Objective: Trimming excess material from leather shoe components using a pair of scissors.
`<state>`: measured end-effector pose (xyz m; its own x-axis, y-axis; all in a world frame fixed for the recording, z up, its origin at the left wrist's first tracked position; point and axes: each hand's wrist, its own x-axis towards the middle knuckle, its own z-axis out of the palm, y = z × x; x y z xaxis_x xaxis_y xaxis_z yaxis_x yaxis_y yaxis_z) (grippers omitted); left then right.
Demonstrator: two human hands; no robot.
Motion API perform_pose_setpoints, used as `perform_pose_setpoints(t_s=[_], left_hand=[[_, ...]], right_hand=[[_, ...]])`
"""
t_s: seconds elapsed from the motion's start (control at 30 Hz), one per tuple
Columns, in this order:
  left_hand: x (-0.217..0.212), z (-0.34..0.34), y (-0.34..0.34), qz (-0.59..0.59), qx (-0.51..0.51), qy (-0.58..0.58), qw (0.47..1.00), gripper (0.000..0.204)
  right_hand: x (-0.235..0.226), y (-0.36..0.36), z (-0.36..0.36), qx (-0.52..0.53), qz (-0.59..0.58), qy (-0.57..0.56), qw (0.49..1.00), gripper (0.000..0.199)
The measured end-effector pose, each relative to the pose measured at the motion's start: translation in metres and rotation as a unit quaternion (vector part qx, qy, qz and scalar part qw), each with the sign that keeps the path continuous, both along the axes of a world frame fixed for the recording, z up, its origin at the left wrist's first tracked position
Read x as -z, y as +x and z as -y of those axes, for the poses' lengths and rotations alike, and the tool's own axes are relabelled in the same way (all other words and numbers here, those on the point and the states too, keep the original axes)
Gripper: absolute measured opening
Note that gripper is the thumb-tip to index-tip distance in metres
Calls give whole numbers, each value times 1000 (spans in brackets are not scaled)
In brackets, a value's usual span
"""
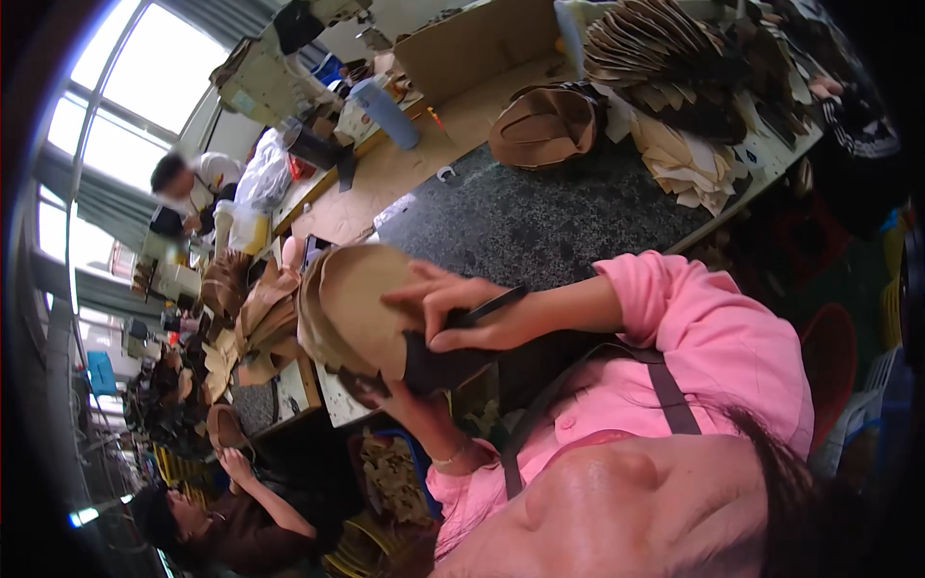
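Note:
My left hand (409, 405) grips a rounded, layered tan leather-like piece (361, 294) from below, raised in front of my chest. My right hand (462, 306) lies over its face, index finger stretched across the tan surface. Thumb and curled fingers of that hand hold a slim black tool (491, 306), its exact kind unclear. Under the right thumb, a dark brown flap (434, 364) hangs at the lower edge of the piece. Most left fingers are hidden behind it.
A dark speckled worktop (520, 217) lies beyond my hands. On it are a brown rounded piece (544, 125) and fanned cut pieces (655, 43). A blue bottle (385, 113) stands farther back. One co-worker (231, 520) sits lower left, another (183, 197) by the windows.

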<state>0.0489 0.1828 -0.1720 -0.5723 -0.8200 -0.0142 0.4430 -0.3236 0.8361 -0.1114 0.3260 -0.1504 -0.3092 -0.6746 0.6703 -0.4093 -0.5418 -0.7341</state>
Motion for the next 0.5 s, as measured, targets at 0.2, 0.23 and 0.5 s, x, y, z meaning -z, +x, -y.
perform_pose_setpoints(t_s=[0.2,0.23,0.5], left_hand=[[-14,-16,-120,68,51,-555,827,46],[-45,-32,-151,-46,182,-332,924,47],[-133,-124,-375,-340,364,-83,863,65]], right_hand=[[-51,-59,-90,204,-64,6,977,12],[-63,-74,-99,225,-72,15,972,10],[-140,-251,-187,419,-132,24,898,14]])
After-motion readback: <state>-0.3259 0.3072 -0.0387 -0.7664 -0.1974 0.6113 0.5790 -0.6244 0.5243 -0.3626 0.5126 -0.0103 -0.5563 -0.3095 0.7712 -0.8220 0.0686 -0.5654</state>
